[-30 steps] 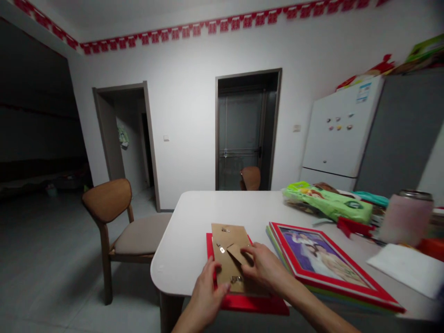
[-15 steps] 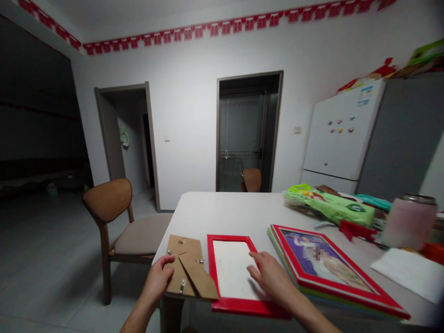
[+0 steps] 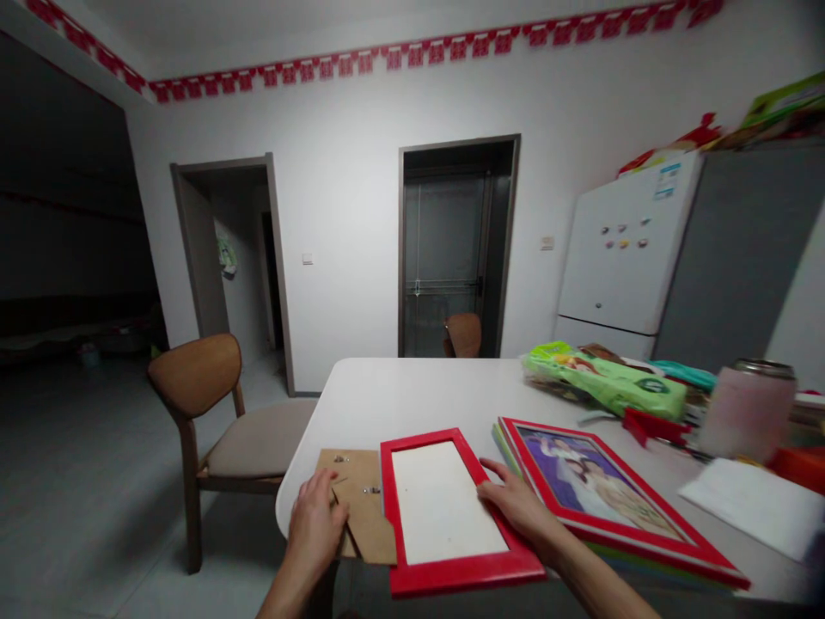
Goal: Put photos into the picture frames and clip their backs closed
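Note:
A red picture frame [image 3: 470,571] lies near the front edge of the white table, with a blank white sheet [image 3: 444,507] showing inside it. My right hand [image 3: 519,507] grips its right side, thumb on the red border. Just to the left is a brown backing board [image 3: 369,524] with metal clips and a cut stand flap; the red frame overlaps its right edge. Across the board's left part rests my left hand [image 3: 315,516], fingers loosely bent and thumb apart. Beside my right hand lies a stack topped by a red framed photo [image 3: 593,481] of people.
A green package [image 3: 606,383], a pink jar [image 3: 748,408], a red object [image 3: 650,425] and white paper [image 3: 757,507] occupy the table's right side. A wooden chair [image 3: 199,378] stands at the left. Behind are a fridge [image 3: 625,249] and two doorways.
My left hand has moved from the board's left edge onto its face. My right hand has shifted from above the white sheet to the frame's right side. The frame now overlaps the board more.

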Demonstrator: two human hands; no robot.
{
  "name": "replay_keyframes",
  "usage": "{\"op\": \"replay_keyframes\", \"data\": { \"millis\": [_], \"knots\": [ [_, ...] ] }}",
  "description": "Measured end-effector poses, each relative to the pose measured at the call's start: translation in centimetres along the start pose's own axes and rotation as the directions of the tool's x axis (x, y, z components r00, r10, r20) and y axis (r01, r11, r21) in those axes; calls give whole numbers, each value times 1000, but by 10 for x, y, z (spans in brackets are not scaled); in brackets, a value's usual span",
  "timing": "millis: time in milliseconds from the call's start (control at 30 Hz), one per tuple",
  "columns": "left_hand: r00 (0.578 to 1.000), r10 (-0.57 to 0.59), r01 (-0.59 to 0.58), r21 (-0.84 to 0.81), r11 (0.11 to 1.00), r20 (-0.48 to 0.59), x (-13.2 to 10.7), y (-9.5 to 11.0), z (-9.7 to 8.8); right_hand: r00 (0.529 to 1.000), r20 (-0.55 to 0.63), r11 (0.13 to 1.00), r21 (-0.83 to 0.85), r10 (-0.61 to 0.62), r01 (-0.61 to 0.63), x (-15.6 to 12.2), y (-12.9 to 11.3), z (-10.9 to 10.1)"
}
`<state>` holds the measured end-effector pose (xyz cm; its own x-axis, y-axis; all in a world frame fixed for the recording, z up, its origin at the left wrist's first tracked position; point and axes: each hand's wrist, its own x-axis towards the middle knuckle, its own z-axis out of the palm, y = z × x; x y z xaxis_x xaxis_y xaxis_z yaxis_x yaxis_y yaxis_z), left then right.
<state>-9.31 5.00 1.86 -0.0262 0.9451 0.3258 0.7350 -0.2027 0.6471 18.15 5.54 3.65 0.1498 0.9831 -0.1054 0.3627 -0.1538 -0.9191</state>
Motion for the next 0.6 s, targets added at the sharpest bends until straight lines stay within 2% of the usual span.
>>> {"op": "replay_keyframes", "data": {
  "millis": [67, 100, 167, 233, 300, 367, 433, 533, 600],
  "knots": [
    [996, 77, -75, -42, 996, 33, -10, 26, 18, 993, 117, 937, 343, 24, -63, -10, -10, -1],
    [992, 116, -112, -64, 992, 58, -15, 41, 27, 989, 148, 890, 450, 4, -71, -15, -15, -1],
    [964, 237, -216, -168, 962, 119, -24, 69, 44, 986, 165, 839, 540, -33, -62, -23, -24, 0],
    [936, 337, -305, -241, 921, 105, -31, 93, 55, 985, 156, 843, 538, -66, -28, -29, -31, 0],
    [902, 430, -404, -266, 875, 46, -32, 110, 56, 986, 136, 867, 498, -92, 12, -31, -35, 0],
    [871, 491, -480, -257, 838, -24, -29, 120, 48, 987, 111, 895, 442, -115, 54, -29, -35, -1],
    [871, 481, -489, -245, 837, -95, -23, 120, 36, 989, 79, 933, 347, -127, 92, -23, -30, -3],
    [922, 313, -365, -238, 900, -230, -10, 101, 15, 992, 7, 989, 79, -126, 125, -9, -13, -6],
    [946, 136, -221, -277, 935, -295, -3, 77, 4, 985, -57, 973, -179, -160, 147, 1, 1, -6]
  ]
}}
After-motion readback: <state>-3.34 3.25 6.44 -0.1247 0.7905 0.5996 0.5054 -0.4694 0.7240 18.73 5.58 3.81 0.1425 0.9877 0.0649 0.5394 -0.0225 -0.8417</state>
